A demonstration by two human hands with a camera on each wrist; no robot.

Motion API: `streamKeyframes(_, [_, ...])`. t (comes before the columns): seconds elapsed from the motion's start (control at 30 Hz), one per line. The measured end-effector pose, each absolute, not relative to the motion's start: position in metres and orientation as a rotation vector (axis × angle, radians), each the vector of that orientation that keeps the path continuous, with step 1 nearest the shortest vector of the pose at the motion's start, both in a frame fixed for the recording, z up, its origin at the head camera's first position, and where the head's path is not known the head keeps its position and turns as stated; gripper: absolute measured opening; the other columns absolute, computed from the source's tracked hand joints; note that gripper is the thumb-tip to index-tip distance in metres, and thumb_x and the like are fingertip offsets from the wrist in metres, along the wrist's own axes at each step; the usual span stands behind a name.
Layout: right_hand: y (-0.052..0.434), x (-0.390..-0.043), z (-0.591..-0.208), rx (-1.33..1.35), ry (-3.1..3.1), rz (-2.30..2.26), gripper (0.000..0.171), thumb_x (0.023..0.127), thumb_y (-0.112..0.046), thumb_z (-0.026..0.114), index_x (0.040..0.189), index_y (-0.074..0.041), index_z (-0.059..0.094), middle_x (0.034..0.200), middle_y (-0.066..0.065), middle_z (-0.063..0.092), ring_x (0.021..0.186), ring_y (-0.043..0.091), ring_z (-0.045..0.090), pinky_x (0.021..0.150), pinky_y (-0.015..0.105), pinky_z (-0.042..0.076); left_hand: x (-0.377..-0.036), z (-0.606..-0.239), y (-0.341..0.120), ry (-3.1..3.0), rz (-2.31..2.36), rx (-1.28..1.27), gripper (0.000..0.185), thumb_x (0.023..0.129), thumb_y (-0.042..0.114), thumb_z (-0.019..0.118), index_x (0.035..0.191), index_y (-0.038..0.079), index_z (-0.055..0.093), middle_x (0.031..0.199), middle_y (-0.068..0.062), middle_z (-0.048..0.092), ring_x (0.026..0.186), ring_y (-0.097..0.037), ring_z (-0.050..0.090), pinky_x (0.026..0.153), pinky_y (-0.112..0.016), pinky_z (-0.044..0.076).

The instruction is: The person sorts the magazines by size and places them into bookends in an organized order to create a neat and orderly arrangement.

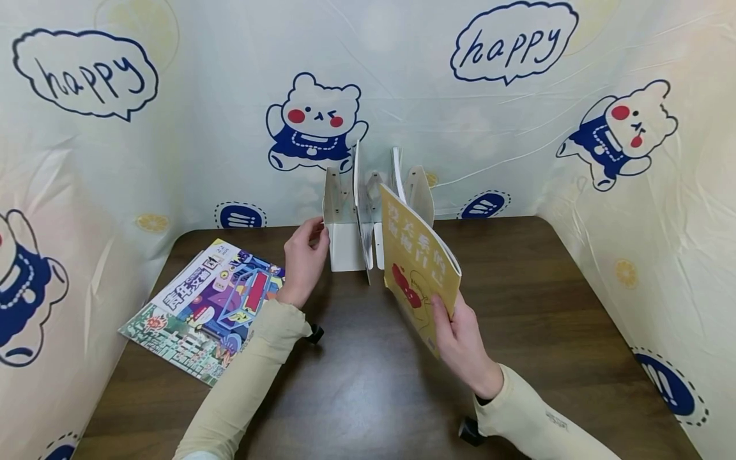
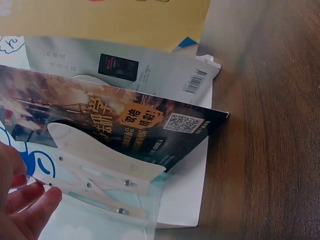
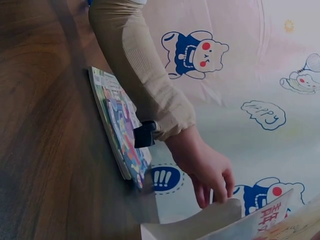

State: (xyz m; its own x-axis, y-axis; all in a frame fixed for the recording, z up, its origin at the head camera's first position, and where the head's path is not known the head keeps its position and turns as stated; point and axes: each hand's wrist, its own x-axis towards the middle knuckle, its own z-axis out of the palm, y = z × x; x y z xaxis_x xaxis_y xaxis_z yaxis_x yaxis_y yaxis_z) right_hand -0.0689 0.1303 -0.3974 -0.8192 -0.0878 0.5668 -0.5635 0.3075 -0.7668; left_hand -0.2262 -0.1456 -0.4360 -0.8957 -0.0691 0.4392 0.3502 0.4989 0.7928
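**Yellow book held just short of the rack**

A person's right hand (image 1: 460, 338) gripped a yellow book (image 1: 416, 271) by its lower corner, fingers curled round the cover, and held it upright and tilted above the dark wooden table (image 1: 546, 287). The white book rack (image 1: 347, 223) stood just beyond and to the left of the book, at the table's far edge, with its dividers running front to back, the same way as the book's long edge. The left hand (image 1: 305, 255) rested against the rack's near left divider, fingers relaxed and holding nothing. It was the nearer hand to the rack. The book's cover bore red lettering and a red cartoon figure. A dark magazine (image 2: 125, 125) already stood in one slot. A colourful magazine (image 1: 209, 306) lay flat, well apart on the left.
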Motion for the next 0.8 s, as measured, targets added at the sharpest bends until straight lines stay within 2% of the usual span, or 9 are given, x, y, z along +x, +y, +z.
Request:
streamKeyframes(0.2, [0.119,-0.08,-0.396,0.612,-2.128,1.569,0.043,0.1,0.014,0.052,0.142,0.006,0.05,0.136,0.026,0.064,0.116,0.042,0.067,0.089,0.062,0.057,-0.227,-0.435,-0.145,-2.333,-1.368,-0.228,0.032,0.105,0.016,0.063,0.137,0.009,0.065,0.128,-0.013,0.07,0.11,-0.027,0.07,0.092,-0.043,0.061])
streamKeyframes(0.53, [0.1,-0.102,-0.395,0.604,-2.105,1.612,0.042,0.106,0.005,0.048,0.148,0.002,0.046,0.142,0.024,0.06,0.125,0.041,0.063,0.097,0.063,0.054,-0.226,-0.433,-0.145,-2.341,-1.394,-0.224,0.033,0.105,0.014,0.063,0.138,0.011,0.064,0.13,-0.012,0.069,0.113,-0.027,0.069,0.094,-0.043,0.061])
streamKeyframes(0.8, [0.086,-0.12,-0.398,0.572,-2.074,1.621,0.042,0.107,0.002,0.047,0.149,0.002,0.045,0.146,0.023,0.058,0.129,0.038,0.061,0.103,0.058,0.052,-0.225,-0.434,-0.145,-2.342,-1.403,-0.222,0.033,0.105,0.014,0.063,0.138,0.011,0.064,0.131,-0.012,0.069,0.114,-0.027,0.069,0.094,-0.043,0.061])
